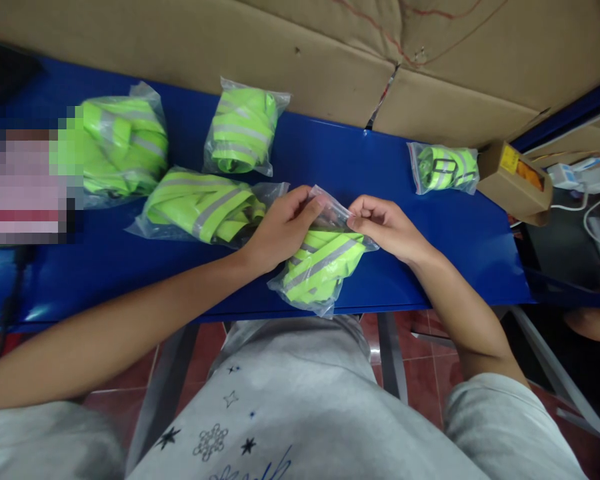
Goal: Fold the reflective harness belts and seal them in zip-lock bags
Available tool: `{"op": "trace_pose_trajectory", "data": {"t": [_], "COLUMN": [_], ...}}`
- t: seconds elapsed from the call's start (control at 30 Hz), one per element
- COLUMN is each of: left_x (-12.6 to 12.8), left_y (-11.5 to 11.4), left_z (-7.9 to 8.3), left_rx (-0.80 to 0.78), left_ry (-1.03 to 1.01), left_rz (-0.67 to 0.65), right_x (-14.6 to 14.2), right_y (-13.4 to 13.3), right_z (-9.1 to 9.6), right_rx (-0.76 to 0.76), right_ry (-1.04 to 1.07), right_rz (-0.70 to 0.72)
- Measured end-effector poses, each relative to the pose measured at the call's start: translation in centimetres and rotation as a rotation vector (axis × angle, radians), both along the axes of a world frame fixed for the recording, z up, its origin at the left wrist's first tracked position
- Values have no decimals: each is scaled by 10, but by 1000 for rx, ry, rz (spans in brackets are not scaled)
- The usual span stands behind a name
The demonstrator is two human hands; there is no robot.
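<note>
A clear zip bag [325, 263] with a folded neon-yellow, grey-striped reflective strap inside lies at the table's front edge, its top turned away from me. My left hand [289, 223] pinches the left part of the bag's top edge between thumb and fingers. At the right end of that same edge, my right hand [383, 225] pinches the plastic with curled fingers. Whether the seal is closed I cannot tell. Just left of my left hand lies another bagged reflective strap [203, 207], partly behind that hand.
More bagged straps lie at the back left [125, 143], back middle [247, 127] and right [445, 167] of the blue table [380, 160]. A small cardboard box [513, 183] stands at the right end. Cardboard [280, 47] lines the back. Part of another person [593, 323] shows at right.
</note>
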State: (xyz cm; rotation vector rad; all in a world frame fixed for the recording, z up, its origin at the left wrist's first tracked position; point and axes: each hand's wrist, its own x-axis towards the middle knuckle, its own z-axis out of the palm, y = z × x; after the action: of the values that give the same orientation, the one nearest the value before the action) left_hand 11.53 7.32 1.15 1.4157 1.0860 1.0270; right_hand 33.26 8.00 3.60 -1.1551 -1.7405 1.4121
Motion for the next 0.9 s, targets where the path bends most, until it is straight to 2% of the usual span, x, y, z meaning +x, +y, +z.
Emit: {"op": "trace_pose_trajectory", "data": {"t": [0.23, 0.53, 0.73, 0.9], "left_x": [-1, -2, -1, -1], "left_y": [0, -2, -4, -4], "left_z": [1, 4, 3, 4], "left_rx": [57, 149, 164, 154], "left_ry": [83, 158, 161, 160], "left_rz": [-56, -156, -152, -117], "right_x": [-1, -5, -6, -7], "right_y": [0, -3, -4, -8], "right_z": [-2, -4, -5, -9], "right_rx": [-2, 35, 75, 191], "right_ry": [39, -9, -2, -158], "right_rz": [5, 49, 51, 20]}}
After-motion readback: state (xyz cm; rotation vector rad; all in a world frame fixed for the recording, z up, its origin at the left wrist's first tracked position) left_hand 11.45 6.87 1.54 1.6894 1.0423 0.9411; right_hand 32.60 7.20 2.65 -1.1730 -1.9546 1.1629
